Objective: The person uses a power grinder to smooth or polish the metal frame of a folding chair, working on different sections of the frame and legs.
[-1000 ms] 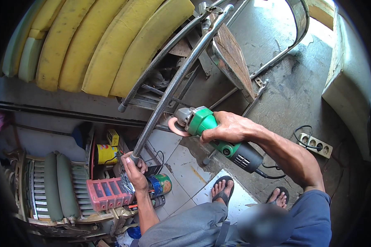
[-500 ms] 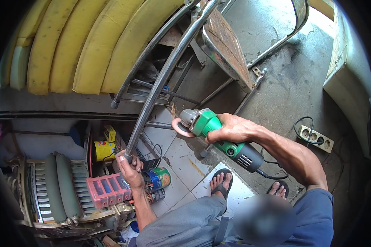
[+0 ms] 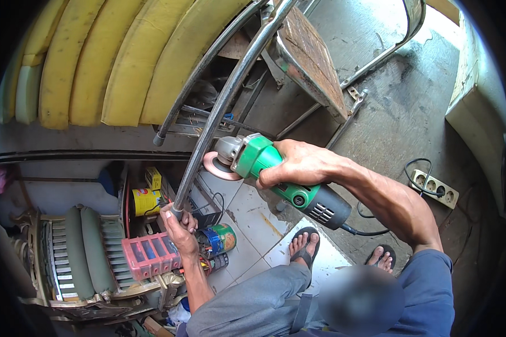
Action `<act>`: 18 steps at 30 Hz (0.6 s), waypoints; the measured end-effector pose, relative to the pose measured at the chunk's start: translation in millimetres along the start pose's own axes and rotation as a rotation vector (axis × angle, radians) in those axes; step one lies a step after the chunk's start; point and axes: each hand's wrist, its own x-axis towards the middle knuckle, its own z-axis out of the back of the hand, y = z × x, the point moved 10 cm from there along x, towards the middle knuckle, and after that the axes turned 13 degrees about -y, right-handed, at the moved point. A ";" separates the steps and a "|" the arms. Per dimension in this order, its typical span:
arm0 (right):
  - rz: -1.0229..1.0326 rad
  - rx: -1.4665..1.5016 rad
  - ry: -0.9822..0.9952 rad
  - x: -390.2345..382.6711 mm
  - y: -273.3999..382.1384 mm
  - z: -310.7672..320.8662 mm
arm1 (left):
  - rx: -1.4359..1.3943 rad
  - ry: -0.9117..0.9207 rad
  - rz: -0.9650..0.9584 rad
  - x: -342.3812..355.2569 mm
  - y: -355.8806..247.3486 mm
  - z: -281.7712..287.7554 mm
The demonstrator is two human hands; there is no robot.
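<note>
My right hand (image 3: 302, 163) is wrapped round a green and black angle grinder (image 3: 256, 158). Its pinkish-brown disc (image 3: 219, 168) is at the metal tube of a chair frame (image 3: 213, 121), and a few faint sparks show just beyond. Whether the disc's edge touches the tube at this instant is hard to tell. Low on the same tube, my left hand (image 3: 181, 231) closes round the capped end. The frame slants up and away from me, with its board seat (image 3: 311, 62) tilted on its side.
Long yellow foam pads (image 3: 118, 62) lean at the far left. Beside my left hand stand a red organizer box (image 3: 150, 255) and a tin of tools (image 3: 224, 238). A power strip (image 3: 434, 188) lies on the floor at right; a black cord (image 3: 371, 232) trails from the grinder.
My right hand has brought the grinder left and slightly up along the tube. Sparks beside the disc are fainter and farther up. The left hand keeps its grip on the tube end.
</note>
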 end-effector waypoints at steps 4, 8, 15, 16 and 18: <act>-0.034 0.010 0.058 -1.8 -7.2 2.1 | 0.013 -0.019 0.008 -1.1 -1.3 6.6; -0.154 -0.057 0.073 -2.6 -52.3 5.0 | 0.004 -0.015 0.009 0.4 1.0 5.7; -0.140 0.060 0.166 4.5 -51.3 6.3 | -0.004 -0.011 0.009 -0.2 2.2 7.6; -0.122 0.075 0.193 6.5 -37.0 4.8 | 0.001 -0.008 0.010 -0.9 2.1 7.5; -0.038 0.099 0.200 16.4 -14.6 0.4 | 0.036 0.007 -0.004 -2.0 -1.7 4.1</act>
